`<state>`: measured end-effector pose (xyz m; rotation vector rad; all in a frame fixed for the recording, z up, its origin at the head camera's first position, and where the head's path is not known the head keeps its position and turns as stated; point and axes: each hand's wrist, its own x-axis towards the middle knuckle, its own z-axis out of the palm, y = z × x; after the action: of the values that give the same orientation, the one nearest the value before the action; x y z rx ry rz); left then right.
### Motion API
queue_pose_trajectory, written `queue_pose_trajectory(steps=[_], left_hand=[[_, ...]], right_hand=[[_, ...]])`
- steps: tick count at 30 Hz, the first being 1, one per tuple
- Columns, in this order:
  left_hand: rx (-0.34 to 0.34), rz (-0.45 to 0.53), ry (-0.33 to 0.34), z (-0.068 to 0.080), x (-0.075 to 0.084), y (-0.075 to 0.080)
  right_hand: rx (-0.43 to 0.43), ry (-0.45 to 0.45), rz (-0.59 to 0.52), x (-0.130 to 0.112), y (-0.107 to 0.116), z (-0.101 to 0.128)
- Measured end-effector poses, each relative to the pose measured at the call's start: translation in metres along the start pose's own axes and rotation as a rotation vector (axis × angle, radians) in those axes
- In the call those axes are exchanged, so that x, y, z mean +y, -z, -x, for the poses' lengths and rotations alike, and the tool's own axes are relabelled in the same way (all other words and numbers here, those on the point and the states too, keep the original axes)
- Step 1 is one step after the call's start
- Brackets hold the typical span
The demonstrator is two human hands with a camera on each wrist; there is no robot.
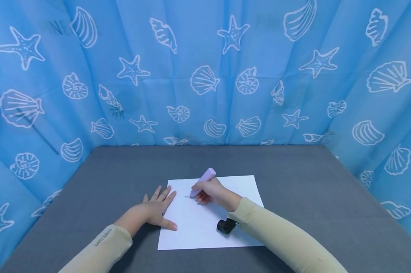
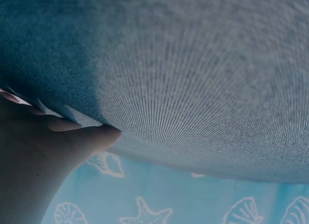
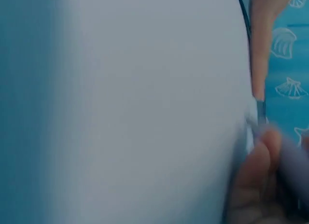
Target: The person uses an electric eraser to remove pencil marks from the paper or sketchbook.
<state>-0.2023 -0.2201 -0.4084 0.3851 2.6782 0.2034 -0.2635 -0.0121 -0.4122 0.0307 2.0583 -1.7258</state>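
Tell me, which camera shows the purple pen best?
The head view: the purple pen shows whole, gripped by the right hand, tip on the white paper. The right wrist view shows only a blurred part; the left wrist view, none.

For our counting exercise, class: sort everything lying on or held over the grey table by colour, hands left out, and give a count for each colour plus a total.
White: 1, the sheet of paper
Lilac: 1, the marker held in the right hand
Black: 1, the small cap-like object on the paper
Total: 3
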Motion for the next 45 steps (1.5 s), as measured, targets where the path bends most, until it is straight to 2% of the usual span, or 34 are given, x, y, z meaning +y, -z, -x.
queue_pose_trajectory(steps=[7, 19, 26, 34, 42, 45], left_hand=[[-0.010, -0.002, 0.007, -0.0001, 0.0003, 0.0014], [-0.007, -0.005, 0.005, -0.0016, -0.0004, -0.0003], [0.003, -0.012, 0.003, -0.0015, -0.0003, -0.0015], [0.000, -0.009, 0.005, -0.0013, -0.0010, -0.0016], [-0.009, -0.001, 0.003, -0.0012, 0.0005, 0.0010], [-0.011, -0.002, 0.003, -0.0023, 0.0017, 0.0011]], right_hand=[[-0.018, -0.002, -0.010, -0.0016, 0.0015, -0.0006], [0.022, 0.036, -0.086, 0.0030, -0.0024, -0.0061], [0.007, 0.002, -0.035, 0.0018, -0.0046, -0.0047], [0.028, 0.004, -0.017, 0.0000, -0.0054, -0.0022], [0.011, 0.004, 0.005, 0.0007, -0.0043, -0.0018], [-0.009, 0.005, -0.019, 0.0007, -0.0014, -0.0012]])
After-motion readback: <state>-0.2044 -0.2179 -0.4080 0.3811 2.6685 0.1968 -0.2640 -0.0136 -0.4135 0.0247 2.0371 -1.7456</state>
